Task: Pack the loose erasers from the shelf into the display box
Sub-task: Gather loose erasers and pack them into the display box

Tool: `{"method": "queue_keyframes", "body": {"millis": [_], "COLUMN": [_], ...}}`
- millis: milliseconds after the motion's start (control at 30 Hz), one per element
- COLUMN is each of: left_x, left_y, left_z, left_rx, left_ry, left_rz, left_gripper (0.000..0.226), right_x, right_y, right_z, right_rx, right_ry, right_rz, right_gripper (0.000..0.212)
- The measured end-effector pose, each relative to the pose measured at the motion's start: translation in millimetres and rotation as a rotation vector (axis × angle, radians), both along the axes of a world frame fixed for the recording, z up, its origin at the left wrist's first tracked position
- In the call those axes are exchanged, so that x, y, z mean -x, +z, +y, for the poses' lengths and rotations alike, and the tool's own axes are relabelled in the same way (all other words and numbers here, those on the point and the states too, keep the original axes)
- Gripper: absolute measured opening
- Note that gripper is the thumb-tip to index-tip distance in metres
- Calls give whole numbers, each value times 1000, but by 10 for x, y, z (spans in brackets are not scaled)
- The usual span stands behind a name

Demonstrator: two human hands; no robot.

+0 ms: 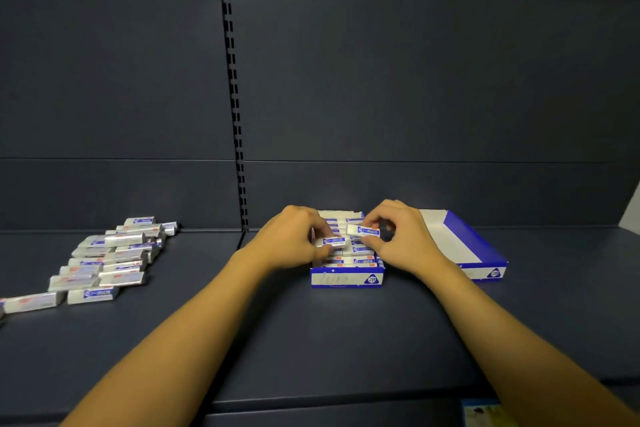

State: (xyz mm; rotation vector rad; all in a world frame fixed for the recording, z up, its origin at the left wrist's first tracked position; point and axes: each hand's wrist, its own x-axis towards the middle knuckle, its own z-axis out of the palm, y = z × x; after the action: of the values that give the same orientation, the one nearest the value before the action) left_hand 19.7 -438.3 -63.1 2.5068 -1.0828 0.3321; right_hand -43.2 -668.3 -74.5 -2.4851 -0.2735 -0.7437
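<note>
A blue and white display box sits on the dark shelf, packed with several white erasers in blue sleeves. Over it, my left hand pinches one eraser at the box's left side. My right hand pinches another eraser by its right end, just above the packed rows. A heap of loose wrapped erasers lies far to the left on the shelf.
The box's blue and white lid lies open side up just right of the box, behind my right wrist. A slotted upright runs down the dark back panel. A small label sits on the shelf's front edge.
</note>
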Motion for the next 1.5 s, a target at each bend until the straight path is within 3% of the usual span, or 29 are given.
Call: {"method": "queue_keyframes", "body": {"millis": [500,733,1067,1300,1500], "left_x": [-2,37,65,86,87], "left_y": [-105,-126,-136,-140,-143], "left_z": [-33,-20,-60,-49,-20], "left_rx": [11,-52,36,47,85], "left_ry": [17,47,128,159,153], "left_rz": [33,52,184,206,226], "left_gripper": [32,39,23,29,14], "right_x": [-147,-95,-26,-20,-20], "right_y": [-125,-144,-91,-85,-72], "right_z": [-118,-74,-81,-55,-49], "right_rx": [-115,-11,50,56,52], "right_ry": [62,78,42,-8,-11], "right_rz": [86,139,142,237,296], "right_gripper": [27,27,26,28,27]}}
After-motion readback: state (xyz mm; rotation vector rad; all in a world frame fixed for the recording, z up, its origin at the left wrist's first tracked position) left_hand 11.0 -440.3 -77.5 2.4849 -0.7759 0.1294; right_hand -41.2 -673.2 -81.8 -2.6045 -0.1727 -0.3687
